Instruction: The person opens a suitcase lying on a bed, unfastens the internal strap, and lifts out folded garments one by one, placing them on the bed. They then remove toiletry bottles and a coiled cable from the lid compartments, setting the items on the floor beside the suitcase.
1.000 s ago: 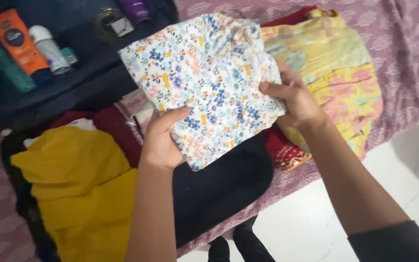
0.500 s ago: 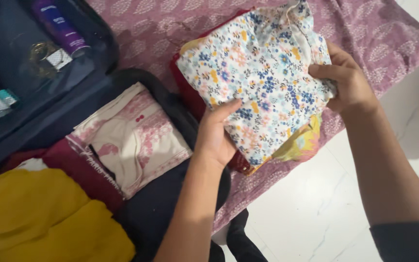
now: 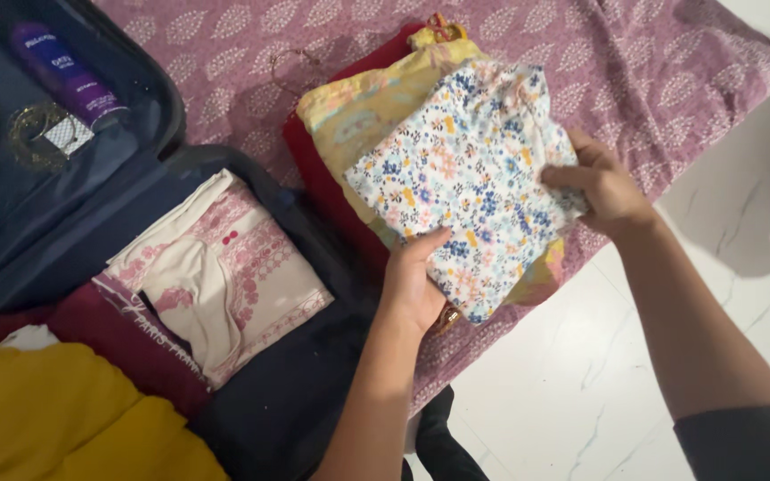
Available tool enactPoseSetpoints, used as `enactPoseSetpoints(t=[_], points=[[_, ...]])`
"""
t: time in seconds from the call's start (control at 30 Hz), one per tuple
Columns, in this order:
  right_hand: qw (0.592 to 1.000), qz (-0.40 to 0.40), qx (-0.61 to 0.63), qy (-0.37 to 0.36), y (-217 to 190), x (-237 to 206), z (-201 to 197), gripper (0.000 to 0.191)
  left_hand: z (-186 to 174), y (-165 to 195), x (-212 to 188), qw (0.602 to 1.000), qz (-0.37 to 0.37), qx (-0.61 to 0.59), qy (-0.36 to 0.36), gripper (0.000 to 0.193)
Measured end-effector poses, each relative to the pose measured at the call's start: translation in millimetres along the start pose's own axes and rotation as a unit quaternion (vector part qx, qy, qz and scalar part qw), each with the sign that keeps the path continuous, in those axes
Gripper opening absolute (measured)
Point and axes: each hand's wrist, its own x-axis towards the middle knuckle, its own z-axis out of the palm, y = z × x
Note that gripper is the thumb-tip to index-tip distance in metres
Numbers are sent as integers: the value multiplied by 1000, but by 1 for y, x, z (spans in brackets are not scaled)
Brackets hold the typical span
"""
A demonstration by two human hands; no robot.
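A folded white garment with a small blue, orange and yellow flower print point(image 3: 470, 183) is held flat between both hands. My left hand point(image 3: 413, 283) grips its near left corner and my right hand point(image 3: 601, 185) grips its right edge. It rests on a stack of folded clothes, a yellow patterned piece point(image 3: 363, 111) over a red one point(image 3: 314, 178), on the purple patterned bedspread point(image 3: 617, 62).
An open dark suitcase point(image 3: 278, 401) lies to the left, holding a cream and pink folded garment point(image 3: 225, 267), a maroon one point(image 3: 126, 347) and a yellow one point(image 3: 64, 419). Its lid pocket holds a purple bottle point(image 3: 64, 76). White marble floor point(image 3: 572, 392) lies beyond the bed's edge.
The view has swung right, away from the suitcase. Both hands carried the floral garment over the stack on the bed and lowered it onto the yellow piece.
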Motion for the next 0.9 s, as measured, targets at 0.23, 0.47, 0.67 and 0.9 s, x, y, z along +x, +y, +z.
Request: enactPoseSetpoints(t=[0.23,0.47,0.67,0.9], points=[[994,-86,-60,19,-17,-1,10,53,1,4,-4,972,117,168,116,68],[740,-352,-560,120,-42,-24,80,46,32,-5,-39,501,470,684,243,70],[732,-337,-589,60,-18,-16,124,53,21,-1,-15,367,368,834,185,67],[758,-324,-562,67,7,3,120,52,-10,4,7,379,345,843,166,72]])
